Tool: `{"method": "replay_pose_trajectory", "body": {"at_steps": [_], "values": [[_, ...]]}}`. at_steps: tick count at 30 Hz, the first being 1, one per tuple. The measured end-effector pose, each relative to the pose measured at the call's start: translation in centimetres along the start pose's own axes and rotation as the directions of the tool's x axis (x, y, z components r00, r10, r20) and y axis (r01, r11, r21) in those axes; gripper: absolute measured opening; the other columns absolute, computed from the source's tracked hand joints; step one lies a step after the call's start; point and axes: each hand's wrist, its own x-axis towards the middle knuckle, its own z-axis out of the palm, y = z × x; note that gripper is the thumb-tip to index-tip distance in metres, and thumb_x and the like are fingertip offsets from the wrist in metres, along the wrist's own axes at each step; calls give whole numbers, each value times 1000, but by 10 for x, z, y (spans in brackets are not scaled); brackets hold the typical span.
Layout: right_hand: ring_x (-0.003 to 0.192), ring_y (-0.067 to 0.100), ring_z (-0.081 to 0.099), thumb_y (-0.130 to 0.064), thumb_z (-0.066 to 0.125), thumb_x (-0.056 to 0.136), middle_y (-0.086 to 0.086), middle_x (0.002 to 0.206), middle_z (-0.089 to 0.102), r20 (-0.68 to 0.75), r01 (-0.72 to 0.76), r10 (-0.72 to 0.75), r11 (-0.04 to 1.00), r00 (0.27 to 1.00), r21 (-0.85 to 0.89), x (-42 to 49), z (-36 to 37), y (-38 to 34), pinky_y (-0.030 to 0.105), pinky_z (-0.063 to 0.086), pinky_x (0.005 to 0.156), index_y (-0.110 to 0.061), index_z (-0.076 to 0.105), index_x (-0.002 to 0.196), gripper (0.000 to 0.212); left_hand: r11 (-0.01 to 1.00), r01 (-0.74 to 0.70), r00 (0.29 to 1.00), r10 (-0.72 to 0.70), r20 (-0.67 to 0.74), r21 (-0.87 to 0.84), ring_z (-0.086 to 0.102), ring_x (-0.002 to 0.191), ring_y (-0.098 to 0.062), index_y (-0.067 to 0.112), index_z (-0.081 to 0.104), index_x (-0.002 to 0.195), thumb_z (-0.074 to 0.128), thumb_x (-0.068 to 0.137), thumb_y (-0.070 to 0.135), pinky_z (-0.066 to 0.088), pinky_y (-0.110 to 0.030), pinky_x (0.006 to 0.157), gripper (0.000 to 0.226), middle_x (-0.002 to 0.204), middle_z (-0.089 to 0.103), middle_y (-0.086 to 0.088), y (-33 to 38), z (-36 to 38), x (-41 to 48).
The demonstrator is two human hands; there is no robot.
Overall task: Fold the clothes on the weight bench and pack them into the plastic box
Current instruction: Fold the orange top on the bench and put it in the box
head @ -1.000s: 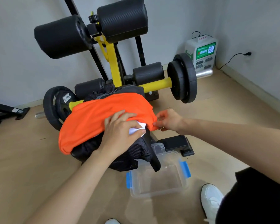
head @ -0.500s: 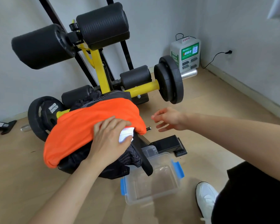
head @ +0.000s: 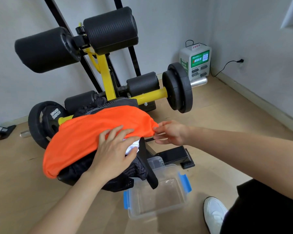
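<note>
Surface mostly hidden under shirt, mesh. Left hand flat, spread on shirt; right hand loose-fingered, touching its edge. Box half-covered.

The clothes lie in a heap on the seat of the weight bench, with the top garment spread over a mesh garment that hangs down the front. The left hand rests flat on the near side of the heap; the right hand reaches to the top garment's right edge. The plastic box stands on the floor just before the bench, to the right, partly under the hanging mesh. One weight plate is left of the heap and another behind it to the right. Far behind, in the room's corner, stands a power-bank station. A shoe is right of the box.
</note>
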Motion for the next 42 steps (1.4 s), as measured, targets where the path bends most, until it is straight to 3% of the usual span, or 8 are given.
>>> {"method": "replay_pose_trajectory", "body": {"at_steps": [8, 16, 21, 24, 29, 34, 38, 42], "values": [[105, 33, 66, -8, 63, 94, 16, 103, 68, -4, 110, -111, 976, 994, 190, -18, -20, -30, 39, 58, 87, -9, 58, 84, 12, 1000, 12, 991, -15, -130, -28, 57, 111, -19, 32, 70, 108, 55, 80, 50, 37, -37, 88, 37, 115, 65, 13, 23, 2, 28], [93, 24, 68, -5, 66, 90, 15, 97, 69, 6, 277, -284, 938, 959, 208, -32, -18, -44, 41, 54, 97, -10, 64, 97, 9, 969, 113, 988, -133, -80, -220, 55, 119, -20, 30, 45, 145, 65, 88, 48, 43, -36, 94, 63, 134, 60, 7, 51, 3, 71], [98, 26, 65, -13, 57, 95, 16, 106, 67, 86, 357, -370, 924, 925, 138, -47, -13, -54, 41, 50, 99, -6, 64, 116, 23, 960, 158, 949, -213, -234, -231, 66, 91, -21, 32, 63, 119, 66, 87, 53, 52, -35, 68, 39, 102, 70, 8, 52, 3, 87], [102, 27, 68, -15, 52, 98, 13, 116, 70, 92, 387, -398, 914, 913, 118, -52, -16, -58, 42, 50, 98, -8, 62, 118, 23, 942, 165, 912, -258, -319, -292, 64, 69, -20, 30, 66, 90, 67, 90, 44, 41, -31, 53, 14, 71, 64, 9, 49, 4, 92], [96, 29, 71, -11, 64, 91, 9, 104, 69, -84, 332, -328, 942, 941, 45, -44, -17, -50, 41, 58, 87, -12, 66, 104, 13, 703, 294, 848, -505, -164, -647, 65, 67, -14, 26, 68, 79, 70, 83, 40, 53, -39, 64, 15, 63, 66, 12, 31, -4, 92], [110, 26, 65, -17, 66, 92, 9, 121, 67, 40, 291, -289, 955, 957, -58, -35, 9, -44, 42, 54, 95, -18, 65, 116, 25, 358, 324, 772, -635, 26, -876, 69, 67, -19, 17, 68, 79, 72, 89, 26, 60, -36, 61, 14, 68, 71, -1, 9, -18, 77], [124, 6, 55, -11, 61, 95, -5, 134, 61, 104, 501, -491, 856, 865, -127, -36, 42, -56, 21, 46, 92, -25, 58, 134, 42, 340, 320, 759, -651, 25, -884, 72, 64, -15, 11, 68, 80, 70, 91, 18, 56, -28, 58, 14, 72, 73, -7, 0, -34, 56], [120, -3, 54, -3, 60, 95, -10, 137, 57, 223, 588, -547, 782, 807, -206, -31, 75, -61, 12, 47, 94, -27, 53, 137, 49, 440, 341, 751, -659, -41, -830, 72, 69, -18, 23, 67, 71, 72, 86, 30, 58, -38, 66, 18, 68, 72, 0, -24, -49, 31]]}}
